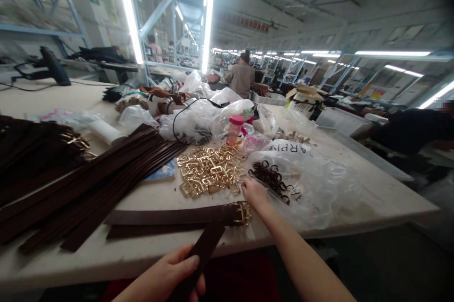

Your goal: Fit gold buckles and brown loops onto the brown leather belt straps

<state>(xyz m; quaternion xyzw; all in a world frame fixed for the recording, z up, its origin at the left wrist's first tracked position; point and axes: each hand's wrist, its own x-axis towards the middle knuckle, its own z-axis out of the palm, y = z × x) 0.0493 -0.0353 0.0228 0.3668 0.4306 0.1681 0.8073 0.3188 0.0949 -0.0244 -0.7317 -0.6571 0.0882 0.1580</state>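
Observation:
My left hand is closed round a dark brown belt strap, whose end points up and away over the table edge. My right hand reaches to the right side of a pile of gold buckles, its fingers drawn together; what they hold, if anything, is hidden. Beside that hand, dark brown belt loops lie on an open clear plastic bag. Between my hands and the pile lie belts stacked flat, with gold buckles fitted at their right end.
Long dark brown straps fan out at the left, beside a bundle of belts. Behind the buckles stand a pink-lidded jar and heaped plastic bags. A person stands farther back; another person's dark sleeve is at the right.

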